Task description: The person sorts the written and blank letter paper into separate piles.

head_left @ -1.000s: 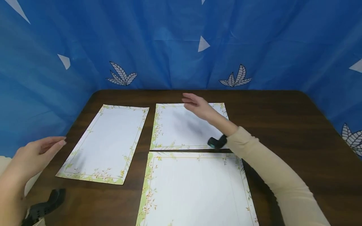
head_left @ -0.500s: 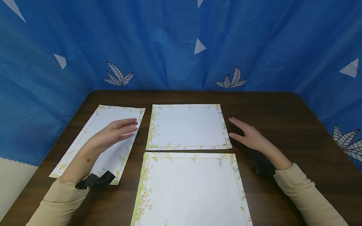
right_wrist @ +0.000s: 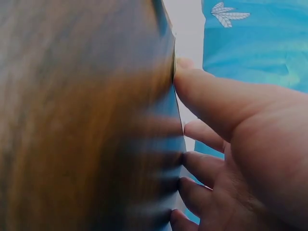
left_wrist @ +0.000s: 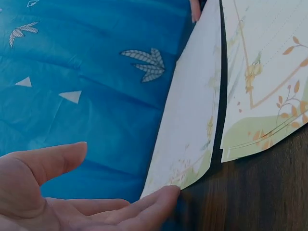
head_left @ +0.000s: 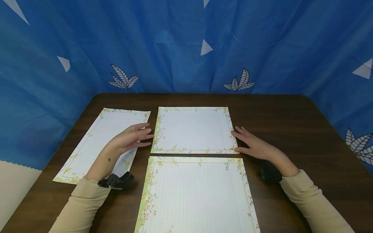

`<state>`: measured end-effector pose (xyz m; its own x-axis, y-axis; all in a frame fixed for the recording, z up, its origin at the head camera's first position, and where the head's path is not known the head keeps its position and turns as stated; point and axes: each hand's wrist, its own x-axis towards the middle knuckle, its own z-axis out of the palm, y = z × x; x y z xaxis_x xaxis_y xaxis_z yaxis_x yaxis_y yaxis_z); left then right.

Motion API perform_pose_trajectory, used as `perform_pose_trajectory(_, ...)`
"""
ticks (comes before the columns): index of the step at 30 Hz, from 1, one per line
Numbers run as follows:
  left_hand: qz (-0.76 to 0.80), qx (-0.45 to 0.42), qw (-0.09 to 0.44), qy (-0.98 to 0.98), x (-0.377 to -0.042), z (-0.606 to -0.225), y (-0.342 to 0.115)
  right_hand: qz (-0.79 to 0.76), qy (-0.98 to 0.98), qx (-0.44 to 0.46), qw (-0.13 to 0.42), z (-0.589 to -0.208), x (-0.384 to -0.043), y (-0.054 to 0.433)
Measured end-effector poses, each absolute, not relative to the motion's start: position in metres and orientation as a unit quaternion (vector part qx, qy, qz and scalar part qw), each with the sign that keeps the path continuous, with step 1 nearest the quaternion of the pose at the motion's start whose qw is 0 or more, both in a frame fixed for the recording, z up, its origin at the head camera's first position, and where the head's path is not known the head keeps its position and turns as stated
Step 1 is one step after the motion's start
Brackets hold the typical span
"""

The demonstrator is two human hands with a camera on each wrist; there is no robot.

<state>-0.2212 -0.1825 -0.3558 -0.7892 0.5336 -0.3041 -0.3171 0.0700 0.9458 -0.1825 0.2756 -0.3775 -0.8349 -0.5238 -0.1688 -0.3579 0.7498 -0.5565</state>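
Three white sheets of bordered paper with green and orange leaf prints lie on the dark wooden table. The back middle sheet is between both hands. My left hand reaches over the left sheet, its loosely extended fingertips right at the back middle sheet's left edge. On the other side, my right hand has its spread fingertips at that sheet's right edge. The front sheet lies just below, showing faint ruled lines and small marks near its top right. In the left wrist view, a fingertip overlaps the back sheet's corner.
A blue curtain with white triangles and leaf drawings hangs behind the table. Black wrist devices sit on the left wrist and right wrist. A pale surface shows beyond the table's left edge.
The right hand has moved from over the back middle sheet to its right edge. My left hand has come in from the far left, across the left sheet, to the opposite edge.
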Motion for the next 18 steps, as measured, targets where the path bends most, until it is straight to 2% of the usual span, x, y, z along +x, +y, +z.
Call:
perform_pose_trajectory(9,0.665,0.096,0.294,0.68,-0.2217,-0.363,-0.1811,-0.251,0.924,-0.241,0.159,-0.3782,-0.1835,0.2747)
perform_pose_trajectory(18,0.628,0.13,0.307,0.703,-0.2264,-0.363,-0.174,-0.252,0.923,-0.247,0.156,-0.3794,-0.1833,0.2744)
